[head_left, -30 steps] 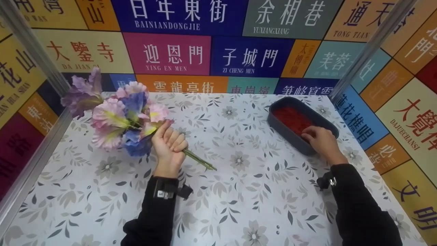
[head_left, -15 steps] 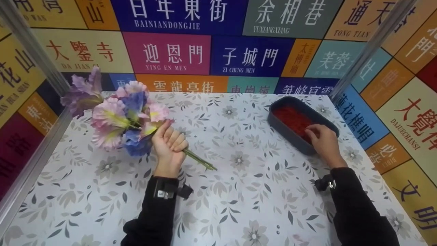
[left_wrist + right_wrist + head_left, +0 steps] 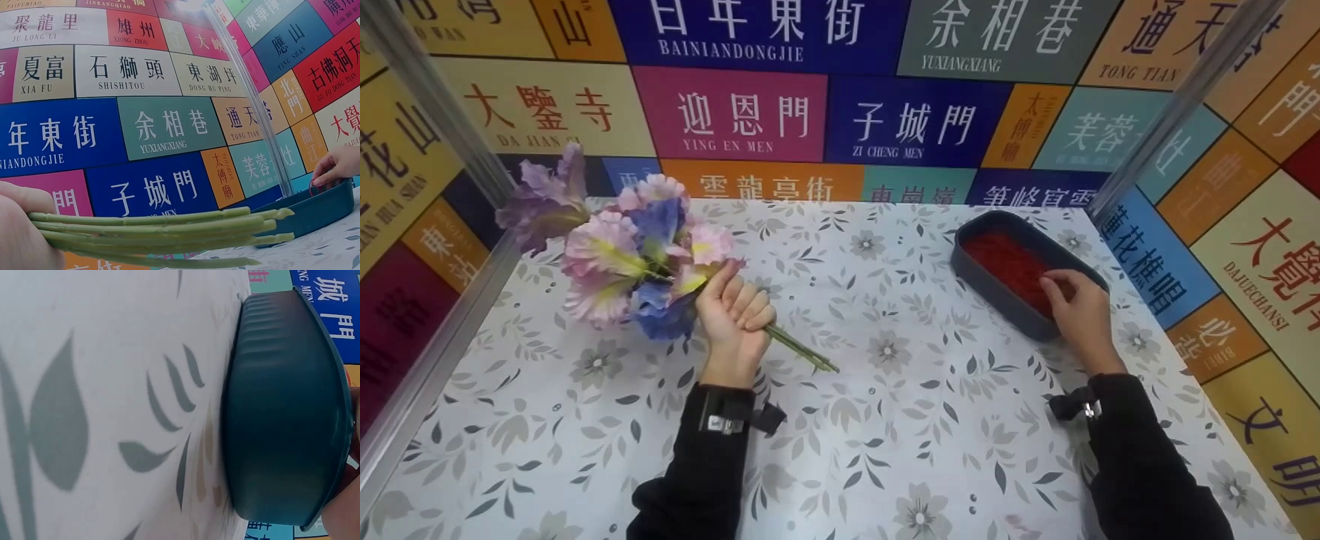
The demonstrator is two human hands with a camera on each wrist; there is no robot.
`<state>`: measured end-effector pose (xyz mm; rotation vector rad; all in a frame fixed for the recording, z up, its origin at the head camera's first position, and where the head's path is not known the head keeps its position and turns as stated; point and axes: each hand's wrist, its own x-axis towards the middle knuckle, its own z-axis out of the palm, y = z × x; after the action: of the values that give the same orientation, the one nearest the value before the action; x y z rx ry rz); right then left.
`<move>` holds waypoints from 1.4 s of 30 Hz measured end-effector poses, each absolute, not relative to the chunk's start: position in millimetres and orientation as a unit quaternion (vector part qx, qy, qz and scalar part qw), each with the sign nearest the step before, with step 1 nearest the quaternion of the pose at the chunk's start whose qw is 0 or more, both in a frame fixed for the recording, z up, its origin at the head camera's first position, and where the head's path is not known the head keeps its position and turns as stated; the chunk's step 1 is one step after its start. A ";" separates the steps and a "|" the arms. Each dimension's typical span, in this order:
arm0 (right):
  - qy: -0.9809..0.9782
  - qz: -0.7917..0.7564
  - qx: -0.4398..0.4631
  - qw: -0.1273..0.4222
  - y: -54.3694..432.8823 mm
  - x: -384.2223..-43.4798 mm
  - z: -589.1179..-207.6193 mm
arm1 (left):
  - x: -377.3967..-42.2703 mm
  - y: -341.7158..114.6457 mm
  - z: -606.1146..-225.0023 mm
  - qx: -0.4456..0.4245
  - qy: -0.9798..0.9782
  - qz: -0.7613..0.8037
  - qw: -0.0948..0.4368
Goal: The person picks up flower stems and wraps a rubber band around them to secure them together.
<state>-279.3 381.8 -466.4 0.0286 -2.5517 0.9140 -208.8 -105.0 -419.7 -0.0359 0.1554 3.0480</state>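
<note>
My left hand [image 3: 737, 315] grips a bunch of artificial flowers [image 3: 601, 255] by its green stems. Pink, purple and blue petals spread out to the left, and the stem ends [image 3: 247, 228] stick out on the right side of the fist. My right hand [image 3: 1078, 311] is over the near right end of a dark blue-green oblong container [image 3: 994, 295]. A mass of fine red strands [image 3: 1005, 259] lies inside it. In the left wrist view, thumb and fingers pinch a thin red strand [image 3: 311, 189] at the rim. The right wrist view shows mainly the container's outer wall [image 3: 287, 410].
A white cloth [image 3: 840, 450] with grey leaves and flowers covers the table. Colourful panels with Chinese lettering [image 3: 731, 112] stand behind and at both sides. Metal posts [image 3: 1177, 112] rise at the back corners.
My right hand has shifted slightly right and back within the container, fingers still pinched. The left hand and the flowers stay in place; the head view has tilted a little.
</note>
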 end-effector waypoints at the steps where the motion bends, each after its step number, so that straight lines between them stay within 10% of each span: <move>1: -0.918 0.335 0.007 0.212 380.8 -278.8 -464.7 | -208.8 -105.0 -419.7 -0.011 0.051 0.998 0.045; 26: -0.891 0.383 -0.019 0.243 353.3 -267.3 -424.0 | -210.0 -104.5 -420.9 -0.020 0.052 0.998 0.039; 42: -0.836 0.442 0.143 0.294 271.8 -234.9 -385.8 | -208.8 -103.7 -417.2 -0.011 0.030 0.999 0.009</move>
<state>-234.9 271.8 -385.8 0.3803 -2.2245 1.1757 -208.8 -103.7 -417.2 -0.0351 0.0938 3.1218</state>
